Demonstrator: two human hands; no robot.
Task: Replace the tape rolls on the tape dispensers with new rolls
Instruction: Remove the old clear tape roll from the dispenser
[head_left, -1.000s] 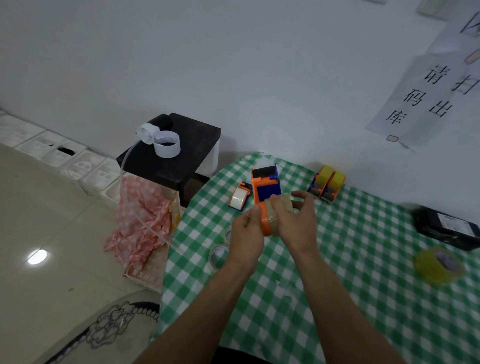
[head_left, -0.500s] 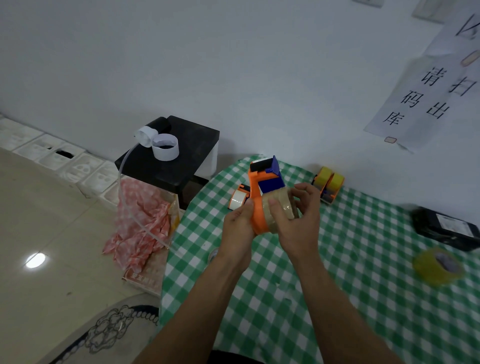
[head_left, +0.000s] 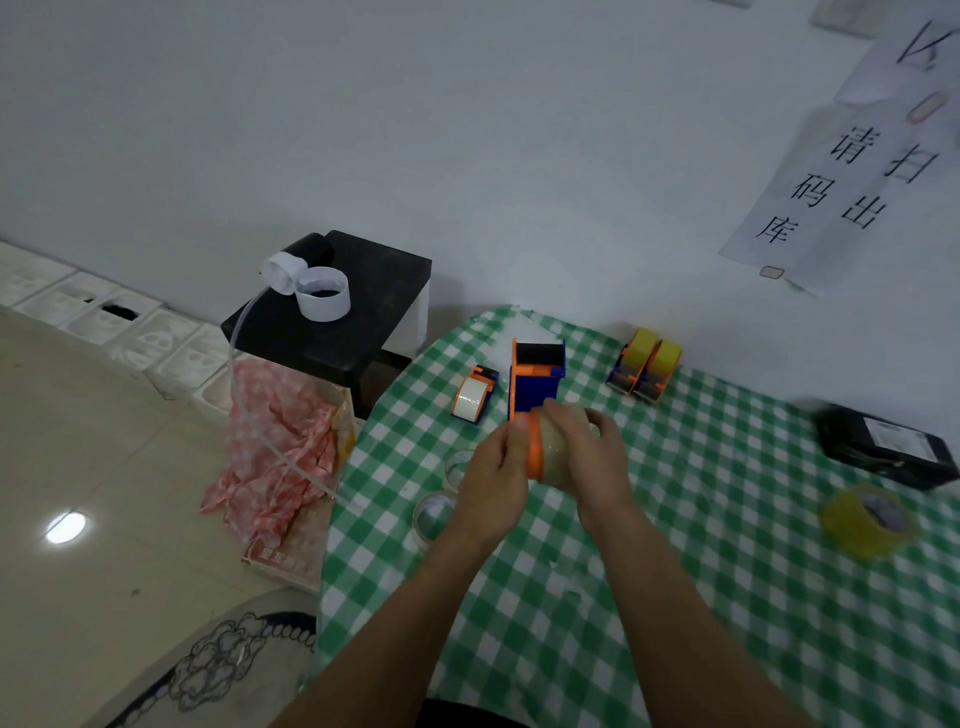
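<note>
Nearest on the checked table (head_left: 675, 597), two spare rolls (head_left: 435, 515) lie just left of the left grip (head_left: 493, 483), and a yellow roll (head_left: 866, 526) lies well apart at the right. The left grip is curled round the orange side of the dispenser (head_left: 535, 385), while the right grip (head_left: 593, 460) is wrapped over the clear roll (head_left: 551, 460) at the dispenser's near end. Farther off stand a small dispenser (head_left: 472, 397) with white tape on the left and a yellow pair (head_left: 647, 371) on the right.

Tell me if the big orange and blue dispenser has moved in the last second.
Yes. The big dispenser has swung right, away from the small dispenser on the table; a strip of cloth now shows between them.
</note>
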